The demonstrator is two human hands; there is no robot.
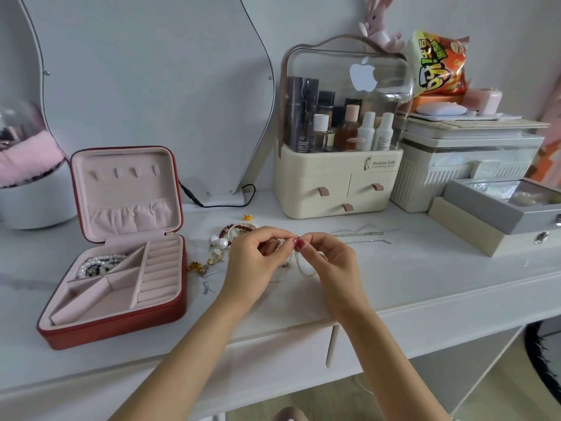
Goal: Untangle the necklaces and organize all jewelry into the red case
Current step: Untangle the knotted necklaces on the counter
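beside red case [115, 305], both hands on necklace [299, 264]

Soft even daylight, wide-angle edge distortion

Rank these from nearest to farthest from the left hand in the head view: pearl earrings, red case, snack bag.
From the left hand:
1. Pearl earrings, just to its left on the table.
2. Red case, open, farther left.
3. Snack bag, far back right, atop the stacked boxes.

arms: bare, no sleeves | nails: dark red polish | left hand [253, 253] | right hand [328, 256]
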